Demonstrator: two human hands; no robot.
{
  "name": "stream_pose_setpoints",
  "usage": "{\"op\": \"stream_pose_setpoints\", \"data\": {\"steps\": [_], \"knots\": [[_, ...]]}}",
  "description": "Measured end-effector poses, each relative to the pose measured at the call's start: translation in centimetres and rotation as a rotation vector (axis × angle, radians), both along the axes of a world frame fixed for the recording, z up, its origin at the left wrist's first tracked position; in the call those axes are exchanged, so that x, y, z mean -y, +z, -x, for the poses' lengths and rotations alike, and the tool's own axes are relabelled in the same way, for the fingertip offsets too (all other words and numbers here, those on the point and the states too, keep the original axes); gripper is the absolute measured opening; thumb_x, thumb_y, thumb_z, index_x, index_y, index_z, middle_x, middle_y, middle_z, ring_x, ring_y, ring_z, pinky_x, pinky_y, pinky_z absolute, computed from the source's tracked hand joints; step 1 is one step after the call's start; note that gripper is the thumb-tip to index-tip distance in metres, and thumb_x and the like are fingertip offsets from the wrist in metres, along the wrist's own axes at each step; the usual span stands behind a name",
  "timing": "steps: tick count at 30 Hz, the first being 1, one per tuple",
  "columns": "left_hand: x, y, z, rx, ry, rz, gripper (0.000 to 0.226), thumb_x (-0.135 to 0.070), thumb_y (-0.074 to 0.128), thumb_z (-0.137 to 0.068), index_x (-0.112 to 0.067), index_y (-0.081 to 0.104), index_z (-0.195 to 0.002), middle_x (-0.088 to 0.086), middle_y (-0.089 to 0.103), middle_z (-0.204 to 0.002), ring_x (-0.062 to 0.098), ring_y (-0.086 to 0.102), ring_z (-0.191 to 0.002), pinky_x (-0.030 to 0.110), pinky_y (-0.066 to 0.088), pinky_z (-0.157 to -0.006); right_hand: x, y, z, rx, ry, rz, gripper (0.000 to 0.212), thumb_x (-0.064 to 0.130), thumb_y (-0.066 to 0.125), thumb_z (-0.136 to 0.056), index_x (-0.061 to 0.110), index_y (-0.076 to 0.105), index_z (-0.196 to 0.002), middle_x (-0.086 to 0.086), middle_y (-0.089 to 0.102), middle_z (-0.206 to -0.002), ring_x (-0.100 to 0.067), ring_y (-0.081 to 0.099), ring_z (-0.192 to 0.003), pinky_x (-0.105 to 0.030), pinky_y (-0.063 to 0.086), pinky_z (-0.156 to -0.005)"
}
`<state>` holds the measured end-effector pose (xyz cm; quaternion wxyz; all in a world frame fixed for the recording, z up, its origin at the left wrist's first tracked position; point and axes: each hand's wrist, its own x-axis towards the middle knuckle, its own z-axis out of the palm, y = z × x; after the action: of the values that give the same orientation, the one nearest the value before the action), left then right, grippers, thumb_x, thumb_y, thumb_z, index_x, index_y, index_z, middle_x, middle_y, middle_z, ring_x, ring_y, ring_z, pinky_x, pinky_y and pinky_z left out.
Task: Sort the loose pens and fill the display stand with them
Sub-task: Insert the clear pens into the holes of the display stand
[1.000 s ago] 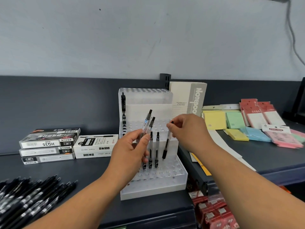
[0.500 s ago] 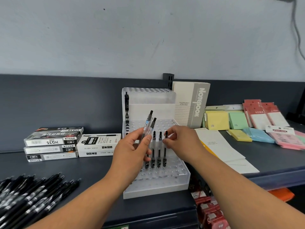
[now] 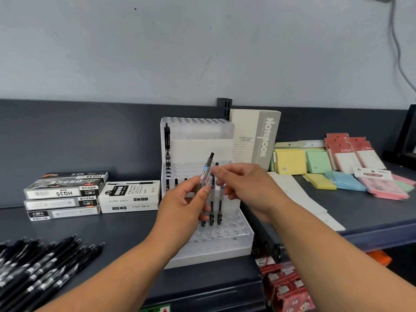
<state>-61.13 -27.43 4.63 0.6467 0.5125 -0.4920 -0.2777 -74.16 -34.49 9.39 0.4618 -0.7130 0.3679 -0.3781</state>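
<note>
Two clear-barrelled pens with black ends stand nearly upright, leaning slightly right, gripped in the left hand just in front of the white tiered plastic display stand. The right hand is at their right, with its forefinger at the top of the right-hand pen. Whether it has pinched that pen cannot be told. A few standing pens fill holes in the lowest tier, directly below. A heap of loose black pens lies on the dark grey counter, well to the left.
</note>
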Motion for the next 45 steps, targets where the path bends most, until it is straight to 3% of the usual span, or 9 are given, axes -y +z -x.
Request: {"op": "stream_pose_setpoints", "data": {"steps": [7,15,20,24,28,31,37,43,45], "knots": [[0.7,0.3,0.4,0.232,0.135,-0.048,0.029,-0.036,0.055,-0.093,-0.030,0.064,-0.120,-0.010,0.060,-0.105,-0.003,0.057,-0.090,0.008,0.039,-0.076,0.9,-0.1,1.6,0.104,0.033,-0.124,0.009,0.022,0.066,-0.090,0.013,0.069,-0.092,0.002,0.070,-0.082,-0.008,0.061,-0.065,-0.023,0.047,-0.061],[1.6,1.2,1.5,0.300,0.078,-0.030,0.031,-0.021,0.059,-0.093,-0.048,0.057,-0.107,-0.009,0.062,-0.087,0.000,0.057,-0.075,0.008,0.044,-0.064,1.4,-0.4,3.7,0.052,-0.089,0.012,0.010,0.018,0.053,-0.097,0.017,0.063,-0.099,0.000,0.070,-0.084,-0.003,0.060,-0.057,-0.019,0.052,-0.060],[2.7,2.2,2.5,0.318,0.127,-0.021,0.024,-0.023,0.056,-0.095,-0.035,0.056,-0.116,-0.010,0.061,-0.088,0.001,0.056,-0.077,0.003,0.040,-0.059,2.1,-0.4,4.6,0.008,-0.146,0.185,0.008,0.021,0.061,-0.092,0.021,0.067,-0.087,0.006,0.067,-0.072,-0.003,0.057,-0.057,-0.025,0.053,-0.064],[3.2,2.5,3.5,0.289,0.168,0.007,0.017,-0.040,0.049,-0.095,-0.036,0.058,-0.109,-0.009,0.064,-0.088,0.006,0.056,-0.070,0.019,0.044,-0.059,2.7,-0.2,5.2,-0.068,-0.138,0.289,0.007,0.021,0.062,-0.092,0.027,0.064,-0.090,-0.005,0.069,-0.084,-0.011,0.060,-0.069,-0.037,0.054,-0.078],[3.5,2.4,4.0,0.296,0.161,0.012,0.022,-0.044,0.048,-0.093,-0.037,0.064,-0.107,-0.018,0.062,-0.092,-0.005,0.056,-0.078,0.012,0.041,-0.066,3.4,0.0,5.5,-0.143,-0.106,0.359,0.009,0.023,0.061,-0.093,0.032,0.062,-0.092,0.001,0.068,-0.089,-0.017,0.062,-0.081,-0.038,0.054,-0.083],[3.8,2.4,4.0,0.353,0.176,0.020,0.017,-0.038,0.053,-0.093,-0.040,0.065,-0.106,-0.012,0.058,-0.107,-0.005,0.054,-0.095,0.008,0.040,-0.077,4.0,0.0,5.8,-0.165,-0.079,0.377,0.012,0.024,0.061,-0.092,0.036,0.060,-0.089,0.001,0.070,-0.091,-0.018,0.063,-0.084,-0.042,0.053,-0.085],[4.0,2.5,4.4,0.397,0.178,0.009,0.014,-0.034,0.059,-0.092,-0.044,0.062,-0.101,-0.008,0.068,-0.100,0.006,0.061,-0.094,0.023,0.048,-0.083,5.0,-0.4,6.6,-0.181,-0.045,0.399,0.009,0.025,0.062,-0.092,0.033,0.061,-0.096,0.003,0.067,-0.089,-0.017,0.064,-0.086,-0.041,0.054,-0.085],[4.1,2.2,5.0,0.408,0.214,-0.011,0.011,-0.025,0.061,-0.091,-0.032,0.064,-0.100,-0.017,0.066,-0.089,-0.007,0.058,-0.078,0.006,0.043,-0.066,5.8,-0.8,7.1,-0.210,-0.016,0.404,0.014,0.024,0.063,-0.092,0.032,0.062,-0.104,0.003,0.068,-0.091,-0.016,0.065,-0.087,-0.040,0.053,-0.086],[4.1,2.1,5.1,0.418,0.224,-0.037,0.011,-0.024,0.063,-0.090,-0.028,0.064,-0.101,-0.015,0.067,-0.090,-0.002,0.061,-0.082,0.010,0.044,-0.068,5.9,-0.8,7.2,-0.207,-0.006,0.403,0.016,0.024,0.063,-0.092,0.031,0.062,-0.106,0.003,0.068,-0.091,-0.015,0.065,-0.087,-0.039,0.053,-0.087]]}}
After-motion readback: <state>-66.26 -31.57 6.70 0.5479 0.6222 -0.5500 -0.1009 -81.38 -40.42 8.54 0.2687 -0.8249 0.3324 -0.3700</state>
